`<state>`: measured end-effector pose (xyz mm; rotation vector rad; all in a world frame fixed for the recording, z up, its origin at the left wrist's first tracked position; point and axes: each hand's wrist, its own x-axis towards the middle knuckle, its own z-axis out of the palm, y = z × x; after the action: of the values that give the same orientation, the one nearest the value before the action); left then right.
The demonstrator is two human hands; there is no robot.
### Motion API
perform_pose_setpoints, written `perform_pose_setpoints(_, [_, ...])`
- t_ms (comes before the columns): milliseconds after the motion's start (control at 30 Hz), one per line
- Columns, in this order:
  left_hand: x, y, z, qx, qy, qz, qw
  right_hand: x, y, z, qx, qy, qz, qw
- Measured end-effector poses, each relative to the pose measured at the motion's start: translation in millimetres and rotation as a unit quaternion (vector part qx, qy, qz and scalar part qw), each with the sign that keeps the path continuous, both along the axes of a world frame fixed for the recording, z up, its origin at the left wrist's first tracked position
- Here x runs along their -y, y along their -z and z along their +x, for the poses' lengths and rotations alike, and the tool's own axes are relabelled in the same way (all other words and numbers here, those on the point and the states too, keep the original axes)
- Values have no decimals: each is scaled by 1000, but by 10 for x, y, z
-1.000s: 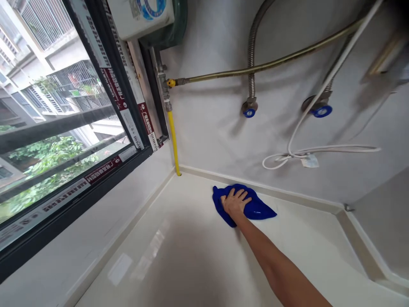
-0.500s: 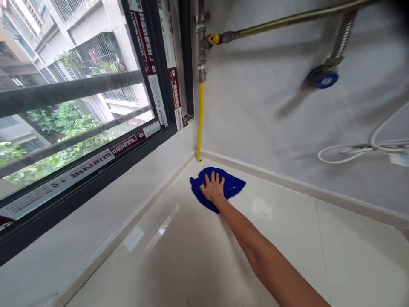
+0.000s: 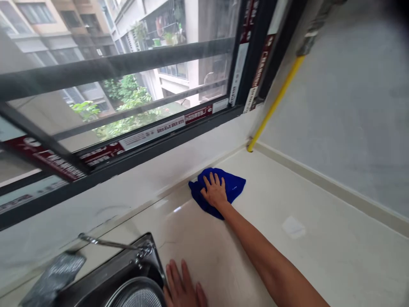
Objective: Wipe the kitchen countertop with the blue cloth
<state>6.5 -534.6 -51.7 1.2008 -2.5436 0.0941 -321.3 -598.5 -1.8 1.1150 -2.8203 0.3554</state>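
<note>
Here, the right hand presses blue cloth.

The blue cloth looks matt and soft. The cream table is smooth and glossy, reflecting pale patches of light. Shiny metal forms the sink, and its faucet gleams like polished chrome. The silvery wrap seems crinkled plastic. The yellow pipe looks smooth; the grey wall is mostly matt.
</note>
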Motion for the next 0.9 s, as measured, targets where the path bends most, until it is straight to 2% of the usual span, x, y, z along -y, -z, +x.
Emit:
perform_pose_setpoints(100, [-62,-192,4,7,-12,8,1000,88,-6,417,1,-55,-4,998])
perform_pose_setpoints(167, [-83,-256,29,4,-10,14,1000,118,-23,664,6,-100,-7,995])
perform_pose_setpoints(267, [-85,-255,68,-8,-17,27,999,123,-57,953,27,-177,-8,984])
perform_pose_setpoints(433, [-43,-147,79,-81,-43,64,994,-27,-97,1272,80,-280,-4,957])
perform_pose_setpoints(600, [12,-136,59,-162,-54,140,975,-444,-114,1619,120,-349,-5,929])
perform_pose_setpoints(767, [57,-297,69,-229,-57,200,951,-1043,-156,1968,152,-362,-2,920])
perform_pose_setpoints(900, [62,-439,69,-228,-27,218,948,-1575,-193,2198,170,-343,9,924])
